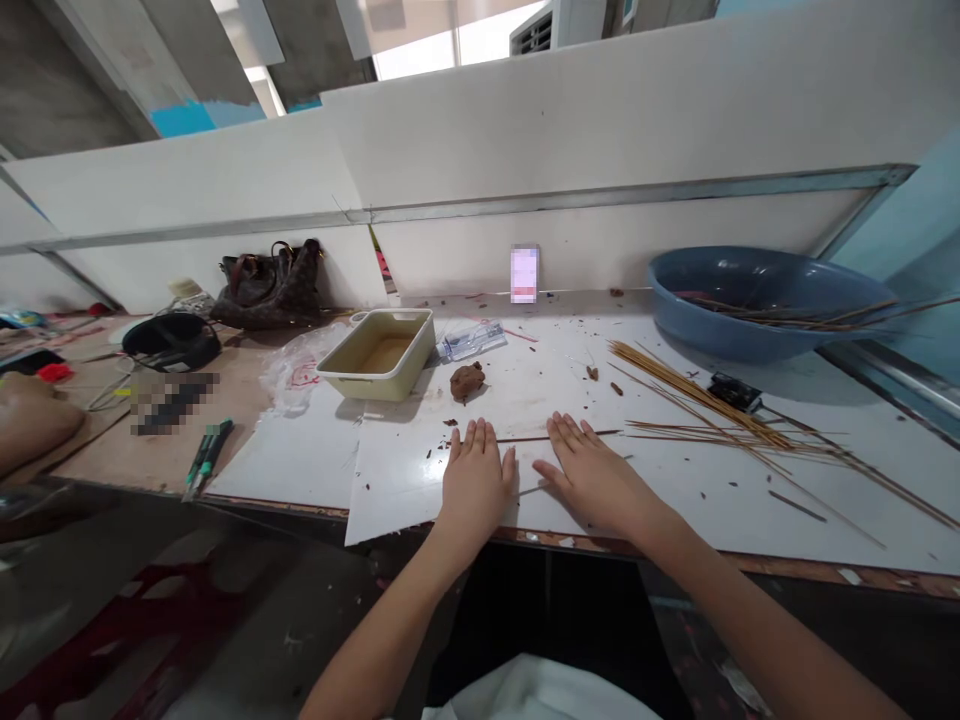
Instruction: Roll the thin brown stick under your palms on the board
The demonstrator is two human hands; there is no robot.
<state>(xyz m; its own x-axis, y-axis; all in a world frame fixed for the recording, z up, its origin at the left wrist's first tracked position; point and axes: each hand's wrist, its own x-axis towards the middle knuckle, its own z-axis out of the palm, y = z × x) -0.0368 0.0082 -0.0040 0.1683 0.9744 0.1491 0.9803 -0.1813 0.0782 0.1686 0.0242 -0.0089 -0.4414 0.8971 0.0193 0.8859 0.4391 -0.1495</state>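
My left hand (476, 490) and my right hand (592, 475) lie flat, palms down, on a white board (420, 470), holding nothing. A thin dark stick (559, 437) runs just past the fingertips of both hands, and the right fingers seem to touch it. A lump of brown clay (466, 380) sits beyond my left hand. To the right of my right hand spreads a loose pile of thin bamboo sticks (705, 415). Small brown crumbs dot the board.
A cream tray (379, 352) and a plastic packet (471, 342) stand at the back. A blue basin (750, 300) holding sticks sits back right, and a blurred phone (524, 273) leans on the white wall. Left lie green-handled tools (208, 457), a handbag (270, 290) and a black cap (171, 340).
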